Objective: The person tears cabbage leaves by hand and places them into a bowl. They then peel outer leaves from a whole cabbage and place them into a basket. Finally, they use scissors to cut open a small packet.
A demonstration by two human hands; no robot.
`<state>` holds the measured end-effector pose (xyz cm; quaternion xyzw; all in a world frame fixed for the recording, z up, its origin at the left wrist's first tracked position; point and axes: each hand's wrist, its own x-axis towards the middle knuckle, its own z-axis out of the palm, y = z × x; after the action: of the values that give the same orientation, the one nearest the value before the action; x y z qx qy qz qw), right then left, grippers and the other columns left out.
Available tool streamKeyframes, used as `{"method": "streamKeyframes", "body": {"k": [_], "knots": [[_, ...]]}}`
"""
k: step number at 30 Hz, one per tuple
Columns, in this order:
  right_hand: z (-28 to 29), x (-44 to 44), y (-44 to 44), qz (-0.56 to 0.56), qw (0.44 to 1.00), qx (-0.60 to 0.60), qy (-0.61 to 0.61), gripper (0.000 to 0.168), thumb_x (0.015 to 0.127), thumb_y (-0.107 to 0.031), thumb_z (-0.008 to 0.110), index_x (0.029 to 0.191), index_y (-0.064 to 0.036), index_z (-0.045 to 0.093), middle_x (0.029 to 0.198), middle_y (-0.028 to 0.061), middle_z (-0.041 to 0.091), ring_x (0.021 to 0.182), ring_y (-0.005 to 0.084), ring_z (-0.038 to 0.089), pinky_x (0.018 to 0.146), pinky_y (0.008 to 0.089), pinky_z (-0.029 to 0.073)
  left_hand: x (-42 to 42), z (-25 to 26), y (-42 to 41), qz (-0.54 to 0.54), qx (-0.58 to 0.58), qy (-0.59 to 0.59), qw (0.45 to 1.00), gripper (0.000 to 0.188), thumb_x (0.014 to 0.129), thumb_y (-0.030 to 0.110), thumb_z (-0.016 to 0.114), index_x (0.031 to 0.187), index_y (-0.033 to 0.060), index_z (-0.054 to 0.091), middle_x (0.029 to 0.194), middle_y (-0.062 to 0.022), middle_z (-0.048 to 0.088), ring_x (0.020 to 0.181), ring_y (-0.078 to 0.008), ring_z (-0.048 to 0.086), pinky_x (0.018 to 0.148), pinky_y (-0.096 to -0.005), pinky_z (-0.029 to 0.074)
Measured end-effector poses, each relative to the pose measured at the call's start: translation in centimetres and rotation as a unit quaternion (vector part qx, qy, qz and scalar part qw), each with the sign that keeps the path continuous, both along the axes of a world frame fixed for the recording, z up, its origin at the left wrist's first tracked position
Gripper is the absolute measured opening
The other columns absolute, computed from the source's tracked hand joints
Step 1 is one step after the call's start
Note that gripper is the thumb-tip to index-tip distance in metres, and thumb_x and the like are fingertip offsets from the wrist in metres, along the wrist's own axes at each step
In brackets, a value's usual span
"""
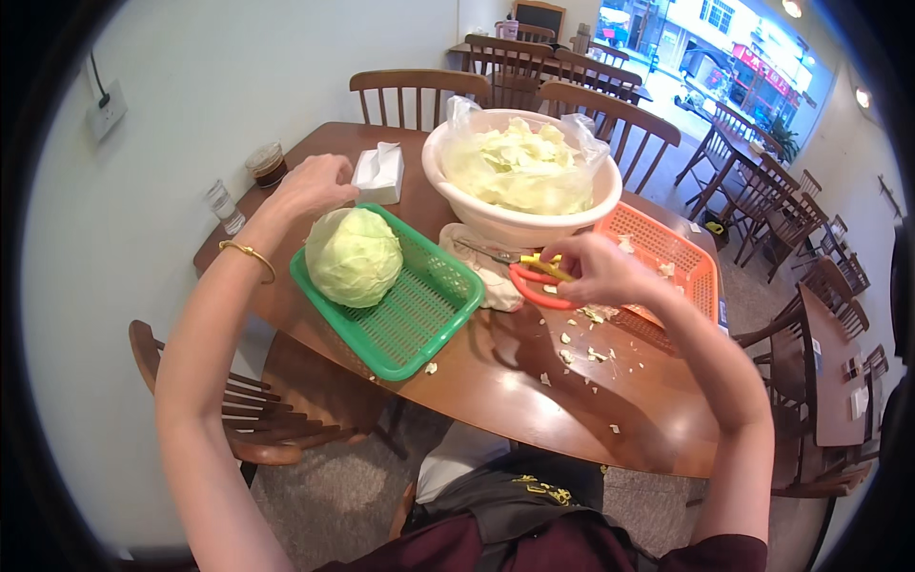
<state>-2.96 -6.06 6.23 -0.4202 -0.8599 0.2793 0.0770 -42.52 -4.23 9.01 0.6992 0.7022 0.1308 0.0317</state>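
My left hand [322, 184] hovers loosely curled beside the white tissue box [379, 182], with nothing visible in it. Just below it, a whole green cabbage [357, 261] sits at the left end of a green plastic basket [418, 361]. My right hand [597, 268] grips scissors [532, 289] by their red handles, blades pointing left over a crumpled pale cloth [490, 275]. Yellow parts show at the fingers; whether they belong to the scissors I cannot tell. Behind, a large white basin [493, 222] holds a clear plastic bag [461, 139] full of torn cabbage leaves [529, 154].
An orange plastic basket [704, 268] with leaf scraps stands at the right. Cabbage bits [567, 356] litter the wooden table [486, 400]. A glass [225, 207] and a cup of dark drink [266, 166] are at the far left. Wooden chairs [422, 82] surround the table.
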Motion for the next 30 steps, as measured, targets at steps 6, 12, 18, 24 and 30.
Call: {"method": "streamKeyframes", "body": {"k": [6, 12, 18, 24, 30], "knots": [[-10.2, -1.9, 1.9, 0.030, 0.965, 0.259, 0.038, 0.043, 0.076, -0.014, 0.071, 0.115, 0.000, 0.062, 0.097, 0.0226, 0.065, 0.090, 0.0378, 0.063, 0.080, 0.0463, 0.051, -0.1, -1.0, -1.8, -0.030, -0.131, -0.095, 0.986, 0.099, 0.071, 0.058, 0.077, 0.137, -0.0111, 0.048, 0.132, -0.0323, 0.055, 0.123, -0.0383, 0.057, 0.102, -0.0408, 0.047], [-11.9, -3.4, 2.4, 0.025, 0.944, 0.327, 0.023, 0.038, 0.078, -0.007, 0.066, 0.115, -0.001, 0.060, 0.111, 0.0210, 0.058, 0.104, 0.0394, 0.056, 0.090, 0.0477, 0.046, 0.6, -4.7, -4.7, -0.037, -0.079, 0.053, 0.995, 0.133, 0.049, 0.065, 0.085, 0.151, -0.0006, 0.030, 0.143, -0.0260, 0.043, 0.131, -0.0427, 0.046, 0.106, -0.0494, 0.043], [-8.0, -5.9, -1.7, 0.068, 0.905, 0.355, 0.223, 0.041, 0.075, 0.002, 0.064, 0.116, 0.000, 0.057, 0.115, 0.0216, 0.056, 0.105, 0.0397, 0.056, 0.091, 0.0454, 0.048, 1.5, -4.8, -6.0, -0.027, -0.027, 0.048, 0.998, 0.116, 0.050, 0.054, 0.084, 0.146, 0.0054, 0.040, 0.140, -0.0194, 0.046, 0.122, -0.0414, 0.051, 0.100, -0.0502, 0.048], [-6.6, -15.7, -3.8, -0.120, 0.860, -0.343, 0.358, 0.056, 0.086, -0.013, 0.059, 0.140, -0.001, 0.048, 0.128, 0.0162, 0.060, 0.110, 0.0252, 0.060, 0.090, 0.0390, 0.051, 3.4, -5.4, -7.4, -0.065, 0.053, 0.083, 0.993, 0.102, 0.053, 0.047, 0.084, 0.140, 0.0108, 0.046, 0.139, -0.0152, 0.046, 0.122, -0.0397, 0.049, 0.095, -0.0520, 0.049], [-7.4, -21.4, -1.6, -0.194, 0.821, -0.382, 0.378, 0.037, 0.082, -0.008, 0.056, 0.118, -0.002, 0.056, 0.112, 0.0142, 0.060, 0.099, 0.0207, 0.056, 0.072, 0.0320, 0.049, 3.6, -4.2, -6.8, -0.033, 0.048, 0.103, 0.993, 0.100, 0.052, 0.047, 0.087, 0.137, 0.0125, 0.049, 0.137, -0.0149, 0.049, 0.118, -0.0384, 0.054, 0.093, -0.0512, 0.051]]}}
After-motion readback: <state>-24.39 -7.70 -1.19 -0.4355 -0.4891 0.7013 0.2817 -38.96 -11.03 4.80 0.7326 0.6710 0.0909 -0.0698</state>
